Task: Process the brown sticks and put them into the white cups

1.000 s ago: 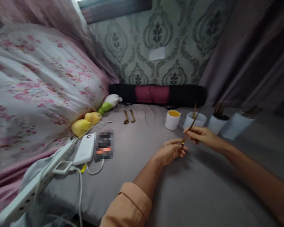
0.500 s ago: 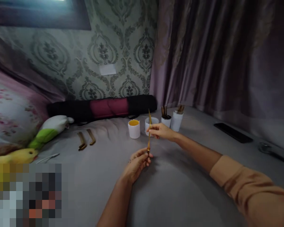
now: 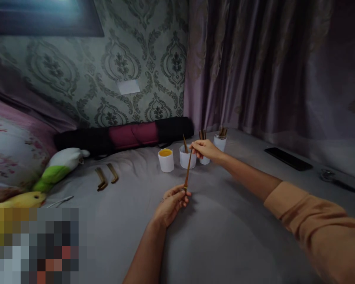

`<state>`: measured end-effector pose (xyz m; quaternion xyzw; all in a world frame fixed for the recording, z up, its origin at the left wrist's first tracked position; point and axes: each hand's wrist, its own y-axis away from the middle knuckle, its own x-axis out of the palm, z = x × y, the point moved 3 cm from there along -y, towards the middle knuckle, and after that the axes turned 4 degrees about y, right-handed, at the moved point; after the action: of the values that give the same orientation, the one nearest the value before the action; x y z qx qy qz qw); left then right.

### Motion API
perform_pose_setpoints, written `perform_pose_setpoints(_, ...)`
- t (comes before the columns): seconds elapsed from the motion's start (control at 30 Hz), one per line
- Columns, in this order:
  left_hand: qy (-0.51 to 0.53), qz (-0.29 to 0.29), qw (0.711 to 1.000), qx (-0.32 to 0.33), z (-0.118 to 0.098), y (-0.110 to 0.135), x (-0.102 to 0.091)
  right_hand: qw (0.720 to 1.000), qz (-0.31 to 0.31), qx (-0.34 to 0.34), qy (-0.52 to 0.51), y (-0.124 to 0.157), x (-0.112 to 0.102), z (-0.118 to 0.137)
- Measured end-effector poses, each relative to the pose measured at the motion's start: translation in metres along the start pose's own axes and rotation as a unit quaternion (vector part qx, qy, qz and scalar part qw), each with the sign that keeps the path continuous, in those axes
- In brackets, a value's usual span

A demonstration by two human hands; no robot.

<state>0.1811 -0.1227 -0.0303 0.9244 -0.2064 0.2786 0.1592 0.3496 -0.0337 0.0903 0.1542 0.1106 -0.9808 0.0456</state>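
My left hand (image 3: 173, 203) is closed low in the middle, its thumb and fingers around the lower, metal-banded end of a slim paintbrush (image 3: 188, 169). The brush's tapered brown handle points up, and my right hand (image 3: 207, 150) pinches its top end. Bristles are hidden in the left fingers. Just behind the brush stands a white cup (image 3: 187, 161) with another pointed brown handle (image 3: 185, 143) sticking out. To its left is a white cup of yellow contents (image 3: 166, 162). Partly behind my right hand, a white container (image 3: 204, 160) holds dark brown sticks.
Another white container (image 3: 220, 142) with brown sticks stands behind my right wrist. A black phone-like slab (image 3: 288, 158) lies right. Bent brown pieces (image 3: 106, 177) rest on the grey sheet, left. Plush toys (image 3: 59, 167) and a long black-and-maroon bag (image 3: 133, 135) lie beyond.
My right hand has slid up the brush handle to its top end, away from my left hand. The left hand keeps its hold. The view has shifted slightly.
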Motion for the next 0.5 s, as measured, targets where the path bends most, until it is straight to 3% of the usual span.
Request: perform_pose_setpoints(0.5,0.048,-0.034,0.998,-0.003,-0.0033,-0.0013,-0.0020,1.000,0.003,0.004,-0.008,0.0014,-0.0040,0.0014)
